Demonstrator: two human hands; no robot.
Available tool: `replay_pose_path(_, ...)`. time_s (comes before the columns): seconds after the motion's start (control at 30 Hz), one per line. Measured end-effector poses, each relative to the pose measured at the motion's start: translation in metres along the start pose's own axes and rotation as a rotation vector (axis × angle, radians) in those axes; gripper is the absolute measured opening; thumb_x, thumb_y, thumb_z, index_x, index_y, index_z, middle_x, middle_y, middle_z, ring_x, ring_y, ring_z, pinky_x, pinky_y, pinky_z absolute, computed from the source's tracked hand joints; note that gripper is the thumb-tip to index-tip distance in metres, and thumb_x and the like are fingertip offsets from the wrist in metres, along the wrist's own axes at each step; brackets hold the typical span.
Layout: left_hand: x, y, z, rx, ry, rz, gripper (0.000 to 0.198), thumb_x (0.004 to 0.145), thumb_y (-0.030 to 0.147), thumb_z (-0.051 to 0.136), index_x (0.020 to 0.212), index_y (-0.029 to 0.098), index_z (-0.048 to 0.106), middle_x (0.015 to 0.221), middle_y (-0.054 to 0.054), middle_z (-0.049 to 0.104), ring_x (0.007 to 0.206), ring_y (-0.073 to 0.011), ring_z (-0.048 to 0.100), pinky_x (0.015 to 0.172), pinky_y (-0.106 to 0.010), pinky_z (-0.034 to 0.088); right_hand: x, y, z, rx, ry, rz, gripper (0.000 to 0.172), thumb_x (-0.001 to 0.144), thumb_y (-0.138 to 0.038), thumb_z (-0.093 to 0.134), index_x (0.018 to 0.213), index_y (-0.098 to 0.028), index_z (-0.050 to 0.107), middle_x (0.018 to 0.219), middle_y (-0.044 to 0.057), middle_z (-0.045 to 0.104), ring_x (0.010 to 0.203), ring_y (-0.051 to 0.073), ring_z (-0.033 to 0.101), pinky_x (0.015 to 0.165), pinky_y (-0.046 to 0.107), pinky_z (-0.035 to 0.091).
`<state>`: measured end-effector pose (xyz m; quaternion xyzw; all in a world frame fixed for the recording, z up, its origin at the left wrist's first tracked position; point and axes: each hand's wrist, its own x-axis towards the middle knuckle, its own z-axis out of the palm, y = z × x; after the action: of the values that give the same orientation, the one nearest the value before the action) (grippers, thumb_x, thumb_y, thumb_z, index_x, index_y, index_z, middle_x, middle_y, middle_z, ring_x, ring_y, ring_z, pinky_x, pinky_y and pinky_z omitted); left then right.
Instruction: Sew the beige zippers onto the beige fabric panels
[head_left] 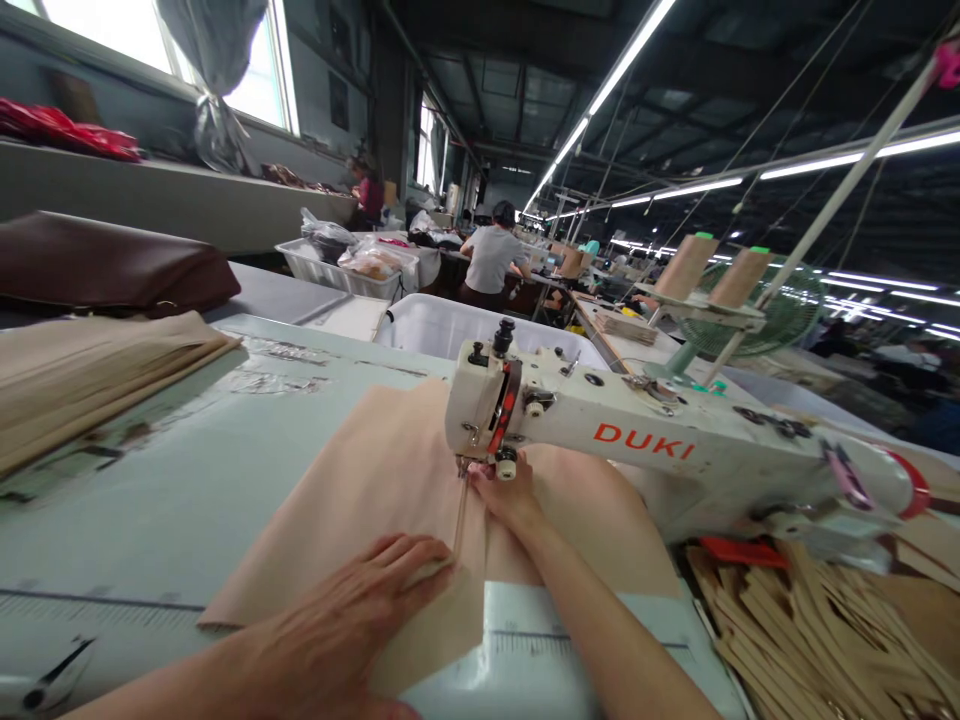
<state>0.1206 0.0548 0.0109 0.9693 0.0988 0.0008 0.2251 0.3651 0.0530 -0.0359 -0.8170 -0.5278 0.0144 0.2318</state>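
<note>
A beige fabric-like panel (pixel 360 480) lies under the head of a white sewing machine (pixel 570 410) marked DUKI. A narrow strip (pixel 460 515) runs along the panel up to the presser foot (pixel 463 467). My left hand (pixel 360 590) rests on the panel's near part, fingers stretched out and thumb apart. Close beside the foot, my right hand (pixel 510 495) has its fingertips closed at the panel's edge. The machine head hides part of those fingers. Another stretch of the panel spreads to the right beneath my right forearm.
Stacked beige pieces (pixel 97 380) lie at the left, with a dark brown piece (pixel 112 265) behind. Many tan strips (pixel 795 630) are heaped at the right. Beyond the machine are a white bin (pixel 427 325), thread cones (pixel 686 265), a fan (pixel 787 310) and a seated person (pixel 491 255).
</note>
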Motion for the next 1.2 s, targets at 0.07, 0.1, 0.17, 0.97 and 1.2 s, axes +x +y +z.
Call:
replay_pose_path(0.07, -0.001, -0.002, -0.003, -0.051, -0.025, 0.001, 0.09, 0.076, 0.07, 0.067, 0.148, 0.021, 0.045, 0.153, -0.016, 0.042, 0.139, -0.0376, 0.04, 0.116, -0.053, 0.031, -0.01, -0.002, -0.006, 0.008, 0.001, -0.005, 0.019, 0.088, -0.031, 0.059, 0.093, -0.017, 0.071, 0.108, 0.014, 0.065, 0.108, 0.03, 0.057, 0.092, 0.044, 0.046)
replay_pose_path(0.1, -0.002, -0.003, -0.004, -0.078, -0.034, -0.001, 0.088, 0.076, 0.068, 0.068, 0.148, 0.023, 0.045, 0.153, -0.015, 0.041, 0.14, -0.0376, 0.039, 0.116, -0.053, 0.03, -0.017, -0.002, -0.01, 0.014, 0.0, -0.025, 0.019, 0.088, -0.029, 0.06, 0.097, -0.017, 0.071, 0.113, 0.014, 0.065, 0.112, 0.03, 0.055, 0.095, 0.044, 0.045)
replay_pose_path(0.17, -0.003, -0.005, -0.005, -0.115, -0.034, -0.002, 0.086, 0.077, 0.065, 0.07, 0.148, 0.025, 0.044, 0.154, -0.013, 0.04, 0.141, -0.0377, 0.037, 0.117, -0.054, 0.029, -0.032, -0.001, -0.018, 0.029, -0.016, -0.096, 0.02, 0.088, -0.025, 0.062, 0.106, -0.019, 0.069, 0.12, 0.011, 0.063, 0.118, 0.029, 0.052, 0.1, 0.043, 0.042)
replay_pose_path(0.97, 0.043, -0.055, -0.012, 0.036, 0.078, 0.142, 0.089, 0.076, 0.068, 0.068, 0.148, 0.022, 0.044, 0.149, -0.013, 0.047, 0.135, -0.0372, 0.045, 0.113, -0.051, 0.037, -0.057, 0.01, -0.021, 0.22, 0.125, -0.362, 0.045, 0.078, 0.006, 0.057, 0.103, -0.029, 0.071, 0.102, 0.001, 0.067, 0.104, 0.021, 0.053, 0.097, 0.04, 0.039)
replay_pose_path(1.2, 0.056, -0.073, -0.012, 0.071, 0.108, 0.178, 0.087, 0.078, 0.072, 0.062, 0.149, 0.025, 0.043, 0.144, -0.013, 0.051, 0.13, -0.0367, 0.049, 0.109, -0.051, 0.04, -0.056, 0.01, -0.022, 0.21, 0.16, -0.329, 0.047, 0.078, 0.007, 0.055, 0.1, -0.029, 0.074, 0.103, 0.002, 0.066, 0.105, 0.022, 0.052, 0.097, 0.041, 0.039)
